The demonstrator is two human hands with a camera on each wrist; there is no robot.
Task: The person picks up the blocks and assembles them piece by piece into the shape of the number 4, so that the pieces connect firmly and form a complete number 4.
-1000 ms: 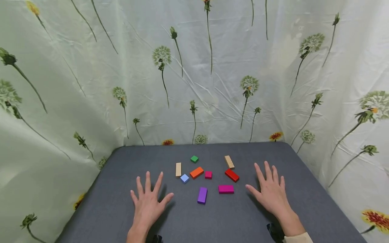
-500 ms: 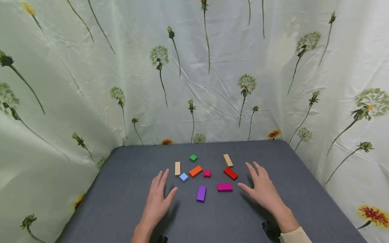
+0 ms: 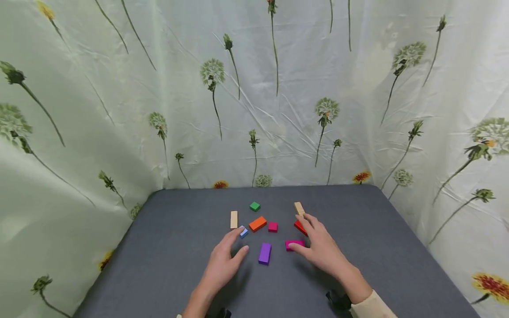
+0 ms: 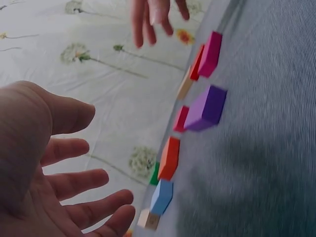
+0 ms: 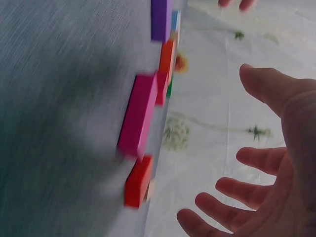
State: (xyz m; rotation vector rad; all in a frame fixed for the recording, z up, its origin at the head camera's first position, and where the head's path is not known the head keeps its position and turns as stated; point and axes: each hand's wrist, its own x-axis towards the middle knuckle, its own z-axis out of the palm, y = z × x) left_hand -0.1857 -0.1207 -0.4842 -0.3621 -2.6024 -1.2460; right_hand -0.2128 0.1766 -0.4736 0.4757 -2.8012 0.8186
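My left hand (image 3: 223,265) hovers above the table with fingers relaxed and thumb apart, holding nothing. Its fingertips overlap the light blue block (image 3: 244,232) in the head view, and the purple block (image 3: 264,254) lies to its right. My right hand (image 3: 320,247), also empty and loosely spread, hangs over the right side of the group. Its thumb partly covers the magenta block (image 3: 292,244), while its fingers hide part of the red block (image 3: 300,226) and the near end of a wooden block (image 3: 299,207). Both wrist views show space between the hands and the blocks.
Between and beyond the hands lie an orange block (image 3: 257,224), a small crimson block (image 3: 272,227), a green block (image 3: 255,206) and another wooden block (image 3: 233,219). The dark grey table (image 3: 179,221) ends at a flower-printed curtain (image 3: 238,123) behind and on both sides.
Both hands have moved inward toward the blocks, the left to the right and the right to the left. Their widely spread fingers have relaxed. The blocks have stayed in place.
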